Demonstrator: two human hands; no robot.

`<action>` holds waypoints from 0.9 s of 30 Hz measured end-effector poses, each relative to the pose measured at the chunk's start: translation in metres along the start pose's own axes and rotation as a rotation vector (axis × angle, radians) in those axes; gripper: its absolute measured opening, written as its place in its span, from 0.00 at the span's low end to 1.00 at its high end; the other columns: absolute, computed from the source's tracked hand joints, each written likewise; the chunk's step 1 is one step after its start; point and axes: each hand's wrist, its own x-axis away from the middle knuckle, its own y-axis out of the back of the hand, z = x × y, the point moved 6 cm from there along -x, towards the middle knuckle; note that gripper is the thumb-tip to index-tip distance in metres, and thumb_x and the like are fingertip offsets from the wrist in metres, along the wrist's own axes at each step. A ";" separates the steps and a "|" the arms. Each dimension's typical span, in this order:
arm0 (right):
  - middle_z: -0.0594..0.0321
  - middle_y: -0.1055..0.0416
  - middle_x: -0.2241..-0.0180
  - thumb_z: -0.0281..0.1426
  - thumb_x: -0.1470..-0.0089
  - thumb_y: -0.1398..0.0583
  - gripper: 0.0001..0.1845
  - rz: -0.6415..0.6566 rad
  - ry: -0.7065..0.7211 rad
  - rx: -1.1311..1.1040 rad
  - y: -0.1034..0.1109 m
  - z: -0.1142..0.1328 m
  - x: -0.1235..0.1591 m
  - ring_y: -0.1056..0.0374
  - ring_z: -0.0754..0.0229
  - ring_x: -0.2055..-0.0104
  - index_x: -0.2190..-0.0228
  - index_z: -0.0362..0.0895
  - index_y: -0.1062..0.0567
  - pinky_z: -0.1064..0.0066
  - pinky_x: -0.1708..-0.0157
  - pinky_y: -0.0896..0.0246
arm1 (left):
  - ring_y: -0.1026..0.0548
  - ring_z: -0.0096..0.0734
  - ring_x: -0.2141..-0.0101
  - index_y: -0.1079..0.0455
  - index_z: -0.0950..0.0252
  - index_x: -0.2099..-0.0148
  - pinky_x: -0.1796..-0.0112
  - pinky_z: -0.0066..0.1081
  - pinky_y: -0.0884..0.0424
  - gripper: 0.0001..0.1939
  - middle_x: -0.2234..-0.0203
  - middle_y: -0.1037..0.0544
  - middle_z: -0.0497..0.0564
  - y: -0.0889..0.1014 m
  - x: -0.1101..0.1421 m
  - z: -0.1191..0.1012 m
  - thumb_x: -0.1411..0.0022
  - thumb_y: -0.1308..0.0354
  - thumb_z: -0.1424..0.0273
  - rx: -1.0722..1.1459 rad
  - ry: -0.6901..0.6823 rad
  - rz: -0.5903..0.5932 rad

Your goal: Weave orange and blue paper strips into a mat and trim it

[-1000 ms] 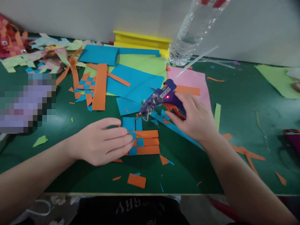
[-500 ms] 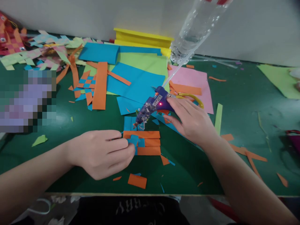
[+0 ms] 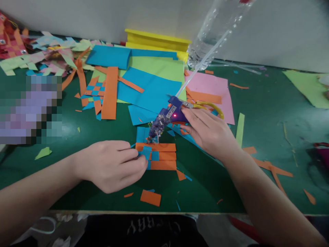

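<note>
Ahead of me a clear plastic bottle stands on the green counter by the grey wall, a folded yellow paper just beside it. To my left I see a pile of pale paper scraps, a red and orange woven piece next to it, and a blurred-out object nearer me. To my right lies a pale green sheet.

Green tabletop: woven orange-blue strips, pink sheet, clear bottle.
</note>
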 end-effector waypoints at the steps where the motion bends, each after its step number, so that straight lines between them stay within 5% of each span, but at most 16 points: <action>1: 0.46 0.22 0.55 0.32 0.34 0.46 0.19 0.002 0.003 0.006 0.000 0.000 0.000 0.25 0.51 0.56 0.46 0.35 0.29 0.61 0.57 0.28 | 0.28 0.32 0.72 0.28 0.58 0.53 0.69 0.34 0.34 0.10 0.66 0.20 0.51 -0.001 0.001 0.000 0.33 0.48 0.72 0.001 0.002 0.001; 14: 0.47 0.22 0.56 0.29 0.34 0.46 0.17 -0.015 0.018 0.014 0.001 -0.001 0.001 0.25 0.52 0.56 0.48 0.35 0.27 0.61 0.56 0.28 | 0.30 0.31 0.73 0.27 0.60 0.58 0.70 0.35 0.34 0.13 0.68 0.21 0.50 0.000 -0.004 -0.001 0.35 0.51 0.77 -0.063 -0.045 0.020; 19: 0.48 0.22 0.55 0.27 0.35 0.46 0.17 0.005 -0.007 -0.018 0.002 -0.002 0.000 0.24 0.51 0.56 0.47 0.37 0.27 0.60 0.56 0.27 | 0.28 0.30 0.72 0.27 0.57 0.54 0.69 0.34 0.33 0.11 0.67 0.21 0.49 -0.005 0.001 0.005 0.35 0.48 0.72 0.019 0.062 0.045; 27: 0.45 0.21 0.56 0.26 0.36 0.44 0.17 -0.064 0.049 0.035 0.005 0.002 0.001 0.24 0.50 0.56 0.48 0.32 0.28 0.60 0.56 0.26 | 0.28 0.31 0.72 0.27 0.61 0.58 0.69 0.34 0.34 0.11 0.68 0.20 0.50 0.001 -0.006 -0.001 0.36 0.49 0.78 -0.051 -0.044 0.000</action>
